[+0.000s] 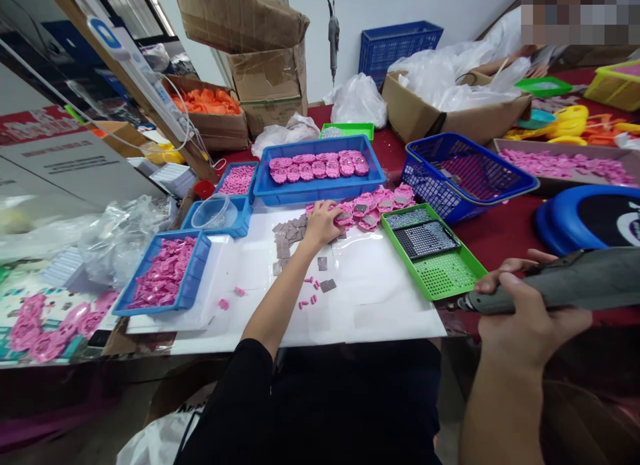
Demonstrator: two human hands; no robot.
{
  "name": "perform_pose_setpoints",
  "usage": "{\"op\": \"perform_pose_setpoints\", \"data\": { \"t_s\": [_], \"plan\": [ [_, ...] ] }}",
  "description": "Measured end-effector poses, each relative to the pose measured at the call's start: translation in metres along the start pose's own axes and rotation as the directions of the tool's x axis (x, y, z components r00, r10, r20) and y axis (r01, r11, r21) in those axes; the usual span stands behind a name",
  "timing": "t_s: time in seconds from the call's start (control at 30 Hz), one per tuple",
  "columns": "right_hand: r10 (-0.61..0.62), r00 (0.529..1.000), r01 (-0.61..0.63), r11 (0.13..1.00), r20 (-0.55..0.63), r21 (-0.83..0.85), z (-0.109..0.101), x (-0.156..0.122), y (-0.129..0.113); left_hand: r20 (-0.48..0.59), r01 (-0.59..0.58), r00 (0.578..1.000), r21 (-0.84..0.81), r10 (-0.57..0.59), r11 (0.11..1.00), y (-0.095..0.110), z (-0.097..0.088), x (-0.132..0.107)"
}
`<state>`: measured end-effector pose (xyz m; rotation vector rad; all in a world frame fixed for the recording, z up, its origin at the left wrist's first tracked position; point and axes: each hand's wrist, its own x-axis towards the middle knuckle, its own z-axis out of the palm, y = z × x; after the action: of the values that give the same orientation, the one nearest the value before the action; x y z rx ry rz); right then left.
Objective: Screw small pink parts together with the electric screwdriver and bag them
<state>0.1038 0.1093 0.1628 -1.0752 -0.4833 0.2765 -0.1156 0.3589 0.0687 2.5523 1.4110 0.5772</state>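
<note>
My left hand [324, 223] reaches over the white work surface with curled fingers, gripping the edge of a pink plastic part [344, 217] at the left end of a cluster. Several pink parts [369, 205] there carry grey square plates. Beside this hand lies a spread of loose grey square plates [290, 237]. Nearer me are a few more plates and small pink pieces [314, 298]. My right hand [520, 311] is wrapped round a grey electric screwdriver [565, 281], held off the right edge of the white surface, its tip pointing left.
A blue tray [320, 197] holds rows of pink assemblies. A green tray [427, 288] with screws and a black perforated plate stands right, near a blue basket [435, 178]. Left is a blue bin [203, 265] of pink parts. Another screwdriver [333, 41] hangs above. A co-worker's arm [515, 59] shows behind.
</note>
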Motion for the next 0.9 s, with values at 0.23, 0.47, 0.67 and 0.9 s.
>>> {"op": "perform_pose_setpoints", "data": {
  "t_s": [0.23,0.47,0.67,0.9],
  "plan": [
    [0.005,1.000,-0.005,1.000,-0.010,-0.001,-0.002,-0.003,0.000,-0.019,-0.036,0.999,-0.018,0.036,0.999,-0.006,0.004,-0.001],
    [-0.011,0.999,0.010,1.000,-0.034,-0.016,-0.003,0.001,0.004,-0.063,-0.084,0.995,-0.034,0.082,0.996,-0.014,0.010,-0.004],
    [0.006,0.999,-0.007,1.000,-0.043,-0.008,-0.001,0.000,0.002,-0.108,-0.111,0.988,-0.034,0.107,0.993,-0.020,0.015,-0.005],
    [-0.006,0.998,0.003,0.999,-0.055,-0.043,-0.003,0.001,0.005,-0.170,-0.153,0.975,-0.040,0.144,0.987,-0.025,0.018,-0.002]
  ]
}}
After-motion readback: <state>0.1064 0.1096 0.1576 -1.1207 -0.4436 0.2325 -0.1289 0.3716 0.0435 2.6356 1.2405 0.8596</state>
